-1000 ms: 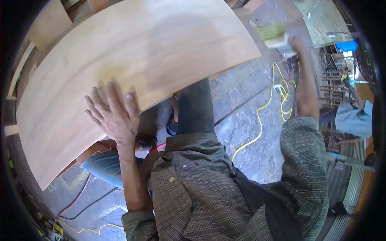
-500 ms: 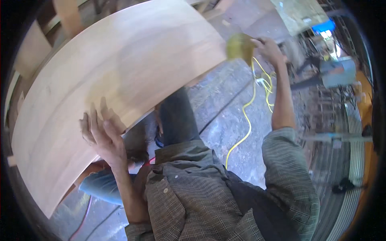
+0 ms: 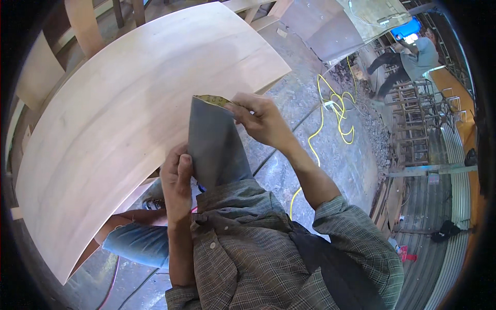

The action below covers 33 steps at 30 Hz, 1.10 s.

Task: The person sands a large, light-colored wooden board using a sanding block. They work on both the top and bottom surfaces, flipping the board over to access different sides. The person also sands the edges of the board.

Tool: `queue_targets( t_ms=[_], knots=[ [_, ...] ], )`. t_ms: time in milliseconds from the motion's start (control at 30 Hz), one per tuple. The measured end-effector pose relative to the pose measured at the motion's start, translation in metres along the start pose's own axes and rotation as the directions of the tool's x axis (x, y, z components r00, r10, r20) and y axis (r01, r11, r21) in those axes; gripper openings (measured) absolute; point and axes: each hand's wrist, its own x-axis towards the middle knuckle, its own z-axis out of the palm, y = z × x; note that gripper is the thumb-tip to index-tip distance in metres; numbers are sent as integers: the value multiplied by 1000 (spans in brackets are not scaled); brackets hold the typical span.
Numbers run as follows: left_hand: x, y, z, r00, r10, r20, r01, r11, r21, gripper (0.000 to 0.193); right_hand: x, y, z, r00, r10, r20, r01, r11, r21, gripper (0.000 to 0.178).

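Observation:
A sheet of sandpaper [image 3: 211, 139], dark grey on one face and yellowish with print on its folded-over back, hangs between my two hands above my lap. My left hand [image 3: 176, 178] pinches its left edge with thumb and fingers. At its upper right corner, my right hand [image 3: 258, 119] grips the fold. Behind the sheet lies a large curved wooden panel [image 3: 113, 98], pale and smooth, with faint grain streaks. Neither hand appears to press on the panel.
A yellow cord [image 3: 323, 121] lies coiled on the concrete floor [image 3: 281, 160] to the right. Another person [image 3: 413, 62] sits at the far right near stacked metal frames [image 3: 413, 108]. Wooden pieces [image 3: 85, 26] stand behind the panel; corrugated sheets [image 3: 439, 206] are at the right.
My right hand has brought the sandpaper from the panel's right end back to my middle. My left hand has left the panel surface and taken hold of the sheet's edge.

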Motion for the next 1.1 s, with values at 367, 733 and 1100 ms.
queue_targets(
  t_ms=[367,733,1100],
  knots=[
    [16,24,-2,988,139,-63,-84,839,538,15,-5,14,-26,932,75,354,-212,905,369,28],
    [43,36,-29,810,586,32,-115,106,988,33,96,73,-158,980,-174,100,69,758,649,23],
    [48,-2,-52,692,722,15,260,-268,928,49,162,289,-208,913,156,376,-78,974,-213,30]
  ],
)
